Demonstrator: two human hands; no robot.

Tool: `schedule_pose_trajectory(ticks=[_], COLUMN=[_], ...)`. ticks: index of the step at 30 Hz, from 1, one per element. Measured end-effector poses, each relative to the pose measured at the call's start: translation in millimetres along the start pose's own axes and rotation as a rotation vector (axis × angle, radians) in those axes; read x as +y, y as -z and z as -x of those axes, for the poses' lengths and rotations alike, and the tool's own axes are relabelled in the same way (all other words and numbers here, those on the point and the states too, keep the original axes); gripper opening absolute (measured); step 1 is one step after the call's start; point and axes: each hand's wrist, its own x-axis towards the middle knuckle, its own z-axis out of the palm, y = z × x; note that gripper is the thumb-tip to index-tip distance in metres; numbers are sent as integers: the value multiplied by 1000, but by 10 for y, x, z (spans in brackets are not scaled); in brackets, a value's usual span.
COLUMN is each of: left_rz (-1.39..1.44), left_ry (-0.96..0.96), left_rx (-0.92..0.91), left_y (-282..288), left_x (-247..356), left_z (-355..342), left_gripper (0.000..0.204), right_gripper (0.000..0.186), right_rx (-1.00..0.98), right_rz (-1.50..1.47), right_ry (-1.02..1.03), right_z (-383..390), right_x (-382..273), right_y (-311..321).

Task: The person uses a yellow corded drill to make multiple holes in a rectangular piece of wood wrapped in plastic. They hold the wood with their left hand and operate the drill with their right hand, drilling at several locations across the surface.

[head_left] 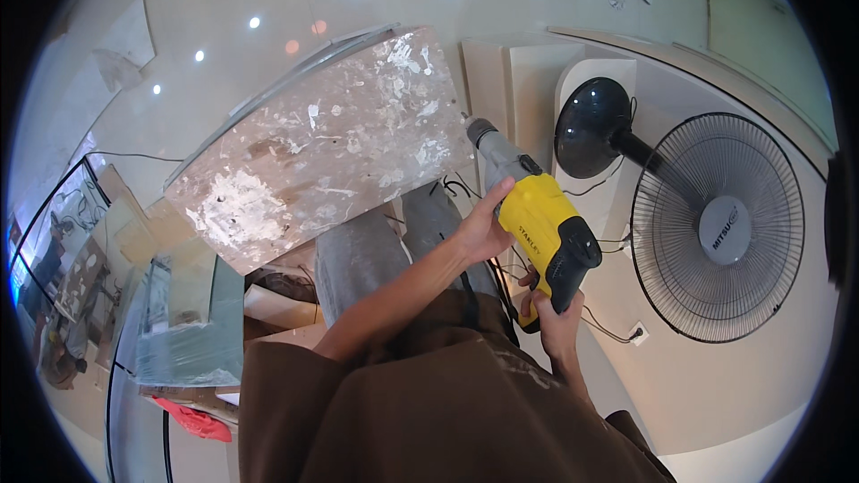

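Observation:
A yellow, black and grey power drill (534,212) slants up and to the left in front of me, its chuck end pointing past the right edge of a paint-splattered board. My left hand (485,228) is wrapped round the drill's body just behind the grey front part. Lower down, my right hand (553,315) closes round the black rear handle; part of its fingers is hidden behind the handle. Whether a bit sits in the chuck is too small to tell. The board (331,143), brown with white paint blotches, lies beyond my legs.
To the right stands a fan with a round wire cage (718,228) and a black base (592,128). A cord runs to a wall socket (638,333). At left are glass sheets (192,349) and a red cloth (195,419). Dark cables (456,186) hang by my legs.

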Motion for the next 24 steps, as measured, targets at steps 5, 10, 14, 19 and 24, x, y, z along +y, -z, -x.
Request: schedule_pose_trajectory(ticks=[5,10,14,19,24], left_rz=[26,40,76,-34,-51], left_ry=[7,-14,27,-19,-10], left_rx=[14,0,-3,35,73], left_y=[99,175,187,137,114], left_x=[97,160,173,156,176], left_z=[-59,-76,-90,-96,-94], left_gripper=[61,62,62,73,72], right_gripper=[18,18,18,18,18], right_rx=[62,78,97,77,90], right_rz=[60,83,82,78,42], right_ry=[-59,-73,-66,-65,-88], right_z=[-156,-222,-239,-231,-235], right_x=[-96,-123,-119,-137,-142], right_y=[-111,-210,-227,-210,-215])
